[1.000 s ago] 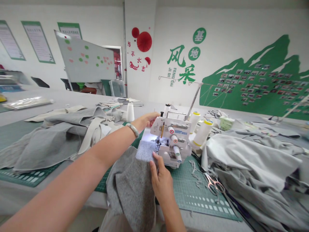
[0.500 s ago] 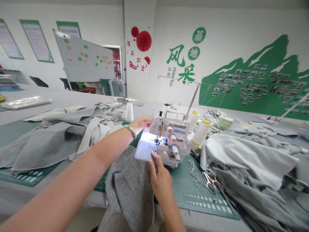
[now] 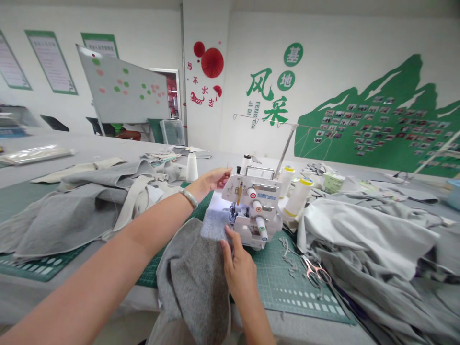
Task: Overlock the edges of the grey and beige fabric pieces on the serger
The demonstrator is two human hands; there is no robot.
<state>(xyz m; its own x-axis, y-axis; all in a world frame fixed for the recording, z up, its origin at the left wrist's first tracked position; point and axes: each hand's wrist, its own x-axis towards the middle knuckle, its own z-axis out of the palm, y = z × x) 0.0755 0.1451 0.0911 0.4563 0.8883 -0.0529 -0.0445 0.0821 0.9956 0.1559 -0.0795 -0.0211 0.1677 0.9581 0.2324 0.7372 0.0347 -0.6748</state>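
A white overlock sewing machine (image 3: 251, 206) stands on a green cutting mat (image 3: 287, 287), its work light shining on the needle area. A piece of grey fabric (image 3: 194, 282) lies on the machine bed with one edge at the presser foot and hangs down over the table's front edge. My right hand (image 3: 240, 268) pinches the fabric's right edge between thumb and forefinger, just in front of the foot. Behind the machine's left side, my left hand (image 3: 217, 178) has its fingers curled together; whatever they hold is too small to make out.
Cones of white thread (image 3: 298, 196) stand behind the machine, another cone (image 3: 192, 166) to its left. Scissors (image 3: 316, 273) and thread scraps lie on the right of the mat. Grey fabric heaps (image 3: 377, 249) cover the right side; more cut pieces (image 3: 86, 206) lie left.
My left hand has risen slightly beside the machine, and its fingers show closed together. My right hand and the fabric stay almost in place. The view has shifted slightly.
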